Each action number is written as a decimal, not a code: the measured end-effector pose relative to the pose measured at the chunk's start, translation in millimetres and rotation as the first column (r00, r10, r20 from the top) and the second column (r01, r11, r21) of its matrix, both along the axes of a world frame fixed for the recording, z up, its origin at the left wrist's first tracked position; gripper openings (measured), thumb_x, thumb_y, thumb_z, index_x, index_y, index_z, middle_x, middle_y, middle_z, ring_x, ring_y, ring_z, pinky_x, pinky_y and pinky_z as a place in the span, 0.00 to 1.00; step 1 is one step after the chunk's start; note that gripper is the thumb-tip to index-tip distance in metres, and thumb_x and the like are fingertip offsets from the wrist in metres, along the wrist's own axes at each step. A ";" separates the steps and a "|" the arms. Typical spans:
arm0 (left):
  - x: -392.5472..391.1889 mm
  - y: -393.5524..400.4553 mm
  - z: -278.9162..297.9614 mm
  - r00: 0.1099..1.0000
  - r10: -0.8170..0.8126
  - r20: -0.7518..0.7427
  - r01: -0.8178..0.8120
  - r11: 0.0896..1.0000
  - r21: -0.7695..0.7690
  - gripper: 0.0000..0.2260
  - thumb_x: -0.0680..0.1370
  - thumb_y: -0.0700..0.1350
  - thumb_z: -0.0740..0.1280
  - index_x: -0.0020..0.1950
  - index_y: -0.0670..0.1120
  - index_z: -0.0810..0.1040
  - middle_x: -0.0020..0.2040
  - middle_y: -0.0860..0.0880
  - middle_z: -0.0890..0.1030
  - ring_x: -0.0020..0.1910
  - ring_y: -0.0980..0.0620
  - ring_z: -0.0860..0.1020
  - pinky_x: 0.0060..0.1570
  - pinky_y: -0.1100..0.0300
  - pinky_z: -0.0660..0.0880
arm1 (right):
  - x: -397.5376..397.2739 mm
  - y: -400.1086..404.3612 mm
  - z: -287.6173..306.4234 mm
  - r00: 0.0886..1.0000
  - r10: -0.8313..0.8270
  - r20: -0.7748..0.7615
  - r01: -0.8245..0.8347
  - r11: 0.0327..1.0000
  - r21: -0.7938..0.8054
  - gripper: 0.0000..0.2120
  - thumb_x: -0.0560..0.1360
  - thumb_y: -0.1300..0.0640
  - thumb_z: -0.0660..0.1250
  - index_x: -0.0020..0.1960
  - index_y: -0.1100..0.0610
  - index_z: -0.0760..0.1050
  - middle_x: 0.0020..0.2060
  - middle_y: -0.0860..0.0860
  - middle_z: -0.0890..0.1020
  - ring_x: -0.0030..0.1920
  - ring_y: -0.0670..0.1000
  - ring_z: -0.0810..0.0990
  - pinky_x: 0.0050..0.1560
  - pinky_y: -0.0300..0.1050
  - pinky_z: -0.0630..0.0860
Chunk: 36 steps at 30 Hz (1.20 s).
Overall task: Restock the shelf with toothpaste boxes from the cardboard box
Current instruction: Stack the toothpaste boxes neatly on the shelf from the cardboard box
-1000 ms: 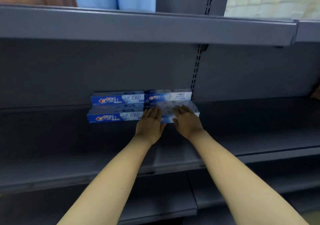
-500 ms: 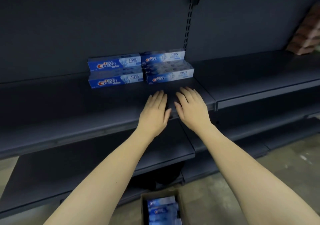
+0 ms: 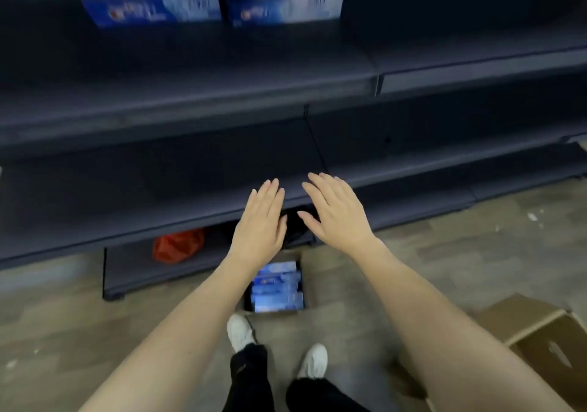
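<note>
Blue toothpaste boxes (image 3: pixel 209 5) lie stacked in two side-by-side piles on the dark grey shelf (image 3: pixel 190 94) at the top of the view. On the floor below stands an open cardboard box (image 3: pixel 313 272) with several blue toothpaste boxes (image 3: pixel 277 287) inside. My left hand (image 3: pixel 260 224) and my right hand (image 3: pixel 336 211) hover palm down, side by side, fingers stretched out and holding nothing, in front of a lower shelf and above the cardboard box. My left forearm hides the box's left side.
Two lower shelves (image 3: pixel 95 195) jut out below the stocked one. A red plastic bag (image 3: pixel 178 245) lies on the bottom shelf at the left. My feet in white shoes (image 3: pixel 313 359) stand on the floor. Another cardboard box (image 3: pixel 540 335) sits at the lower right.
Both hands have pulled back from the stacked toothpaste boxes and dropped downwards. The view has tilted down, so the floor, the cardboard box and my feet have come into sight.
</note>
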<state>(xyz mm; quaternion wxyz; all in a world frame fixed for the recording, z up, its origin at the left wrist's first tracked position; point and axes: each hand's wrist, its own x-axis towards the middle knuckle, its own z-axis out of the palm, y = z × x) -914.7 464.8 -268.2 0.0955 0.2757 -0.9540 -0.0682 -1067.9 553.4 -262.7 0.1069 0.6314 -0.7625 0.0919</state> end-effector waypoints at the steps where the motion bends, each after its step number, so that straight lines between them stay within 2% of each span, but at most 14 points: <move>1: 3.8 6.8 -13.0 1.000 0.010 0.026 -0.011 1.000 0.016 0.23 0.77 0.47 0.53 0.65 0.35 0.73 0.67 0.38 0.73 0.67 0.41 0.72 0.67 0.46 0.62 | 4.0 5.5 -13.6 1.000 0.015 0.021 -0.016 0.999 0.028 0.24 0.75 0.44 0.59 0.61 0.61 0.77 0.61 0.56 0.79 0.62 0.56 0.78 0.63 0.52 0.72; 5: 18.6 25.1 -66.9 0.990 0.037 0.137 -0.050 0.995 0.092 0.23 0.76 0.47 0.54 0.62 0.35 0.77 0.63 0.39 0.77 0.64 0.42 0.75 0.64 0.44 0.68 | 19.3 24.2 -74.1 0.992 0.062 0.108 -0.073 0.992 0.105 0.25 0.72 0.45 0.63 0.60 0.62 0.78 0.59 0.56 0.80 0.60 0.57 0.79 0.62 0.51 0.73; 10: 35.2 36.0 -141.4 0.965 0.052 0.258 -0.108 0.972 0.209 0.23 0.75 0.47 0.53 0.59 0.35 0.79 0.60 0.39 0.80 0.60 0.42 0.78 0.61 0.45 0.71 | 37.3 39.0 -151.9 0.968 0.049 0.248 -0.103 0.972 0.210 0.29 0.59 0.51 0.80 0.55 0.64 0.80 0.51 0.57 0.83 0.51 0.57 0.83 0.52 0.50 0.80; 12: 40.4 39.3 -173.0 0.956 0.075 0.282 -0.157 0.948 0.278 0.21 0.78 0.46 0.55 0.64 0.35 0.74 0.66 0.38 0.75 0.66 0.42 0.73 0.68 0.49 0.65 | 41.7 42.2 -183.9 0.955 0.018 0.296 -0.100 0.959 0.264 0.30 0.56 0.52 0.82 0.53 0.64 0.80 0.49 0.57 0.83 0.49 0.57 0.84 0.49 0.49 0.81; 14: 44.8 38.6 -206.9 0.935 0.068 0.349 -0.185 0.931 0.314 0.22 0.81 0.45 0.56 0.73 0.37 0.62 0.75 0.40 0.62 0.75 0.44 0.60 0.74 0.55 0.50 | 45.3 43.8 -216.2 0.944 -0.016 0.329 -0.097 0.940 0.326 0.31 0.54 0.53 0.83 0.53 0.65 0.81 0.49 0.57 0.84 0.48 0.57 0.84 0.47 0.50 0.81; 15: 45.7 38.3 -225.2 0.919 0.065 0.388 -0.205 0.920 0.333 0.24 0.82 0.45 0.55 0.76 0.38 0.57 0.77 0.41 0.56 0.76 0.46 0.54 0.75 0.57 0.45 | 46.5 43.7 -232.4 0.939 -0.036 0.342 -0.095 0.928 0.360 0.31 0.54 0.53 0.82 0.53 0.65 0.80 0.50 0.58 0.84 0.49 0.57 0.84 0.48 0.50 0.80; 17: 44.4 36.4 -259.1 0.881 0.070 0.468 -0.254 0.904 0.344 0.26 0.82 0.46 0.55 0.77 0.39 0.51 0.78 0.42 0.51 0.77 0.47 0.49 0.75 0.57 0.43 | 47.1 42.6 -265.0 0.916 -0.084 0.392 -0.094 0.905 0.416 0.31 0.60 0.55 0.80 0.58 0.67 0.78 0.55 0.60 0.82 0.55 0.59 0.81 0.56 0.53 0.77; 20: 38.9 29.8 -309.2 0.834 0.044 0.550 -0.289 0.884 0.367 0.28 0.81 0.44 0.57 0.77 0.40 0.49 0.78 0.43 0.51 0.77 0.47 0.49 0.75 0.57 0.43 | 45.2 32.7 -314.5 0.890 -0.126 0.438 -0.110 0.873 0.475 0.28 0.74 0.58 0.69 0.70 0.66 0.66 0.69 0.60 0.71 0.70 0.59 0.68 0.71 0.50 0.62; 24: 29.4 16.7 -377.7 0.811 0.060 0.582 -0.348 0.850 0.396 0.28 0.80 0.43 0.58 0.77 0.40 0.50 0.77 0.43 0.52 0.77 0.47 0.50 0.74 0.57 0.44 | 44.9 8.8 -384.1 0.898 -0.153 0.412 -0.115 0.823 0.557 0.28 0.79 0.56 0.60 0.76 0.63 0.55 0.74 0.56 0.61 0.75 0.54 0.58 0.75 0.44 0.52; 29: 27.4 0.4 -463.7 0.789 0.132 0.600 -0.451 0.787 0.421 0.28 0.80 0.44 0.59 0.77 0.40 0.52 0.77 0.43 0.54 0.77 0.48 0.51 0.75 0.56 0.47 | 51.7 -22.6 -477.6 0.895 -0.192 0.402 -0.108 0.782 0.614 0.27 0.79 0.58 0.59 0.76 0.61 0.55 0.73 0.55 0.62 0.74 0.53 0.58 0.74 0.43 0.54; 31: 28.7 -2.5 -496.2 0.756 0.095 0.647 -0.458 0.784 0.419 0.28 0.80 0.44 0.60 0.76 0.39 0.52 0.77 0.43 0.56 0.76 0.47 0.53 0.74 0.55 0.49 | 51.4 -30.8 -510.5 0.893 -0.209 0.398 -0.099 0.772 0.628 0.28 0.79 0.60 0.60 0.76 0.61 0.55 0.73 0.55 0.62 0.74 0.54 0.58 0.74 0.42 0.54; 33: 27.4 -4.3 -524.9 0.730 0.032 0.683 -0.452 0.772 0.447 0.28 0.78 0.43 0.62 0.75 0.39 0.56 0.75 0.42 0.61 0.74 0.46 0.59 0.73 0.55 0.55 | 49.5 -37.4 -538.5 0.898 -0.214 0.385 -0.093 0.761 0.642 0.28 0.78 0.62 0.60 0.75 0.62 0.55 0.72 0.56 0.62 0.73 0.55 0.59 0.73 0.43 0.56; 36: 20.0 -7.5 -558.3 0.681 -0.032 0.731 -0.482 0.732 0.482 0.21 0.77 0.38 0.63 0.70 0.40 0.66 0.69 0.42 0.70 0.67 0.43 0.69 0.66 0.54 0.67 | 47.4 -45.3 -575.0 0.921 -0.205 0.331 -0.073 0.745 0.663 0.28 0.77 0.62 0.61 0.74 0.62 0.56 0.71 0.57 0.64 0.71 0.55 0.61 0.72 0.43 0.58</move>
